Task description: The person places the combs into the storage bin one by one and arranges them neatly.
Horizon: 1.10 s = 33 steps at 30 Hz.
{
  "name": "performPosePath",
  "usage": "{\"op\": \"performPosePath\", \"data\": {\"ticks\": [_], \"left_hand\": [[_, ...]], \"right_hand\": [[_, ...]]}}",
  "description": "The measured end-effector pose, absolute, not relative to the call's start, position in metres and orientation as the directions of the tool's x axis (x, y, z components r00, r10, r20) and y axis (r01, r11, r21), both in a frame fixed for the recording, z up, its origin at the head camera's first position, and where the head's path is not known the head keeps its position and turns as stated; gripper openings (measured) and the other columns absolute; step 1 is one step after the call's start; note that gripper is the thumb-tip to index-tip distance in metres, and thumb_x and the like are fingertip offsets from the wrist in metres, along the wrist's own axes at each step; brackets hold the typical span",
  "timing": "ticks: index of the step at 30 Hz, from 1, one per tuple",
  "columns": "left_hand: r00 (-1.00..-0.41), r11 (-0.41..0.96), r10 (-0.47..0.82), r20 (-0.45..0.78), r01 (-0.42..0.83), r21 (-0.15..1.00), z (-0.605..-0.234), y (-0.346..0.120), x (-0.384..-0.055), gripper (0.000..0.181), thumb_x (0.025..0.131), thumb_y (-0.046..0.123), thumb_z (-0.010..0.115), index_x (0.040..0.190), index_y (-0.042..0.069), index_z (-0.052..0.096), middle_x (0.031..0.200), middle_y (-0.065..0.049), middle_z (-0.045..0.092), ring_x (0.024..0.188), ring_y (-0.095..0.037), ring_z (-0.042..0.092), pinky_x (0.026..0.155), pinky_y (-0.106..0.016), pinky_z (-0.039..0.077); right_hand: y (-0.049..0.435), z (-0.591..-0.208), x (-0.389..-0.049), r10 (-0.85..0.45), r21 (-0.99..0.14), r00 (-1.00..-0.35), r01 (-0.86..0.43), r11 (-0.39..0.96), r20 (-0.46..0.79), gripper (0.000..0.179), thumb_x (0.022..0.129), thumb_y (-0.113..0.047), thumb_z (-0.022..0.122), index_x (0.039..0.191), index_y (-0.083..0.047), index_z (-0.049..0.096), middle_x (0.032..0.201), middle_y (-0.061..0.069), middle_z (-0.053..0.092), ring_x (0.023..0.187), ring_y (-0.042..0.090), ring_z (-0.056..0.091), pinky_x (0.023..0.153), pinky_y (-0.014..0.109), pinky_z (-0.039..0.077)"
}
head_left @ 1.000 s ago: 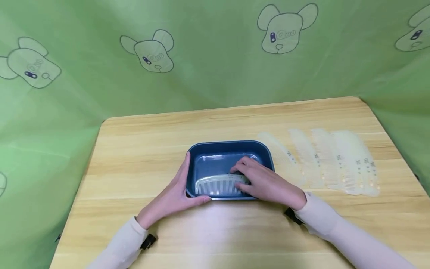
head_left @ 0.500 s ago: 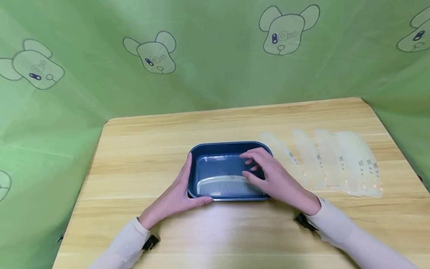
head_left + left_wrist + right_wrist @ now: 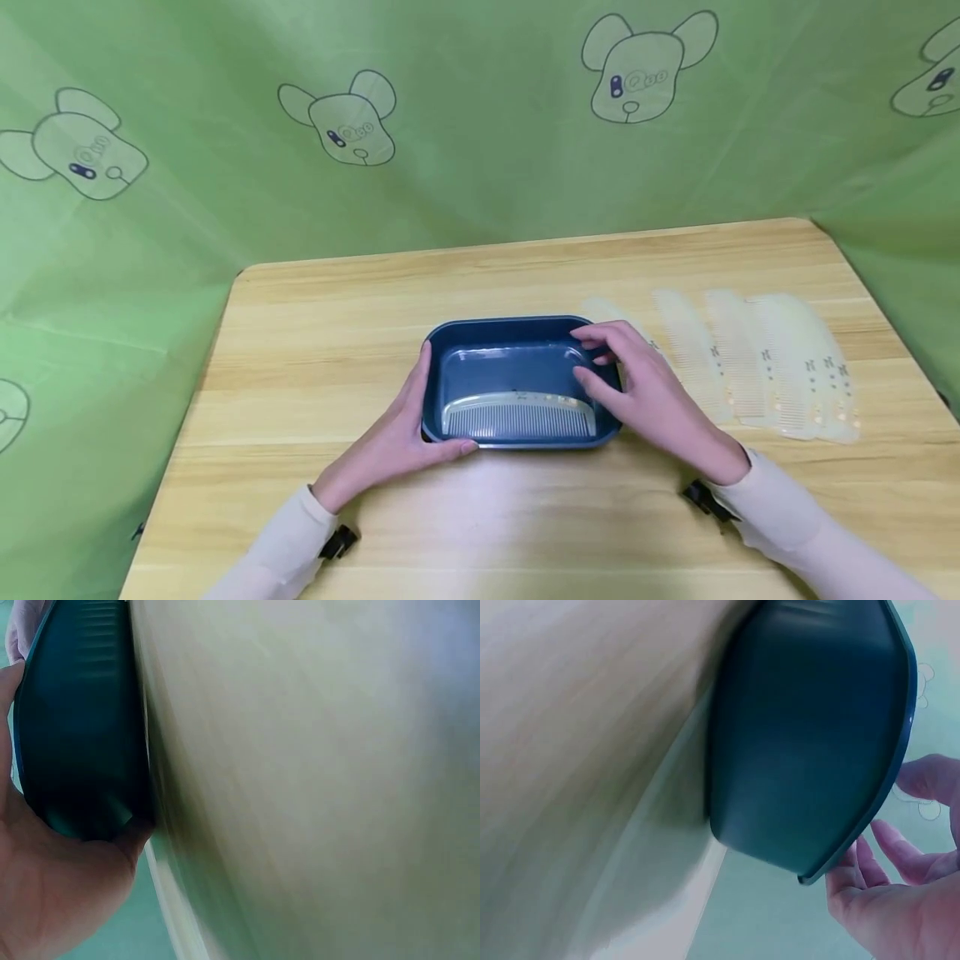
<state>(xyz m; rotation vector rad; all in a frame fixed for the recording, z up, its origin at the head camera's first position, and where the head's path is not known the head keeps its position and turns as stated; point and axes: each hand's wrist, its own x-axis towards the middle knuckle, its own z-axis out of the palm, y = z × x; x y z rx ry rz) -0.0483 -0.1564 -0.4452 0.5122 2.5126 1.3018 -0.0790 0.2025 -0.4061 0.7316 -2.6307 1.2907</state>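
A deep blue plastic tray (image 3: 525,323) with rounded corners stands on the table. Along its front inner side lies a translucent comb (image 3: 517,417), teeth toward the front wall. My left hand (image 3: 401,425) grips the tray's left end, thumb along the front rim and fingers at the left side; the left wrist view shows this hand (image 3: 60,877) around the end wall. Over the right end hovers my right hand (image 3: 652,392), fingers loosely bent with nothing between them. In the right wrist view, those fingers (image 3: 904,847) are right by the rim.
Several pale translucent combs (image 3: 798,358) lie fanned out and partly overlapping on the right of the wooden table (image 3: 322,333). One comb (image 3: 611,312) is partly behind the right hand. A green curtain (image 3: 480,192) with printed bear heads hangs behind the table.
My right hand has drawn back from the comb toward the right end of the tray, uncovering the comb's right part. The left hand keeps its place on the tray.
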Motion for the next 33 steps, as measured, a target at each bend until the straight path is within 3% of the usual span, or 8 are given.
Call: {"op": "performPosePath", "data": {"ticks": [4,13,21,26,29,33], "left_hand": [[-0.901,0.521,0.429,-0.057,0.195,0.831,-0.445,-0.157,-0.048,0.139,0.088,0.056,0.09,0.173,0.032,-0.018,0.181,0.002,-0.009,0.165,-0.026,0.007,0.127,-0.058,0.025],[-0.902,0.539,0.425,-0.073,0.187,0.821,-0.446,-0.157,-0.049,0.14,0.088,0.055,0.09,0.173,0.031,-0.018,0.181,0.001,-0.01,0.165,-0.027,0.005,0.127,-0.057,0.022],[-0.903,0.541,0.423,-0.08,0.181,0.822,-0.447,-0.157,-0.047,0.14,0.087,0.056,0.09,0.174,0.031,-0.017,0.181,0.001,-0.009,0.165,-0.028,0.006,0.126,-0.059,0.023],[-0.904,0.543,0.42,-0.08,0.18,0.82,-0.447,-0.157,-0.047,0.139,0.088,0.057,0.09,0.174,0.032,-0.017,0.181,0.0,-0.009,0.165,-0.029,0.006,0.127,-0.059,0.023],[-0.906,0.542,0.418,-0.072,0.185,0.82,-0.447,-0.157,-0.048,0.14,0.087,0.057,0.09,0.174,0.031,-0.016,0.181,-0.001,-0.008,0.165,-0.029,0.007,0.126,-0.059,0.023],[-0.908,0.54,0.414,-0.068,0.184,0.822,-0.448,-0.157,-0.048,0.141,0.086,0.058,0.091,0.174,0.031,-0.016,0.181,-0.001,-0.008,0.165,-0.03,0.008,0.126,-0.059,0.024]], "right_hand": [[0.207,-0.406,-0.08,-0.341,-0.726,-0.88,-0.468,0.505,0.33,0.045,0.1,0.003,0.076,0.143,-0.002,0.064,0.131,0.013,0.065,0.113,0.029,0.064,0.092,0.016,0.053],[0.219,-0.405,-0.08,-0.275,-0.74,-0.903,-0.429,0.518,0.331,0.038,0.106,0.001,0.067,0.143,0.0,0.063,0.134,0.012,0.065,0.112,0.023,0.064,0.091,0.014,0.051],[0.232,-0.413,-0.08,-0.235,-0.74,-0.916,-0.402,0.539,0.327,0.054,0.1,0.011,0.069,0.151,0.005,0.053,0.135,0.021,0.06,0.115,0.027,0.058,0.091,0.009,0.048],[0.24,-0.417,-0.082,-0.228,-0.731,-0.93,-0.367,0.576,0.288,0.059,0.098,0.008,0.074,0.152,0.007,0.05,0.136,0.026,0.059,0.118,0.035,0.058,0.091,0.008,0.046],[0.244,-0.419,-0.083,-0.22,-0.711,-0.948,-0.318,0.627,0.231,0.062,0.099,0.003,0.077,0.153,0.008,0.048,0.138,0.029,0.056,0.12,0.041,0.057,0.095,0.022,0.051],[0.248,-0.421,-0.084,-0.207,-0.677,-0.965,-0.261,0.688,0.162,0.073,0.097,0.0,0.08,0.157,0.01,0.041,0.141,0.034,0.051,0.123,0.049,0.054,0.099,0.057,0.051]]}}
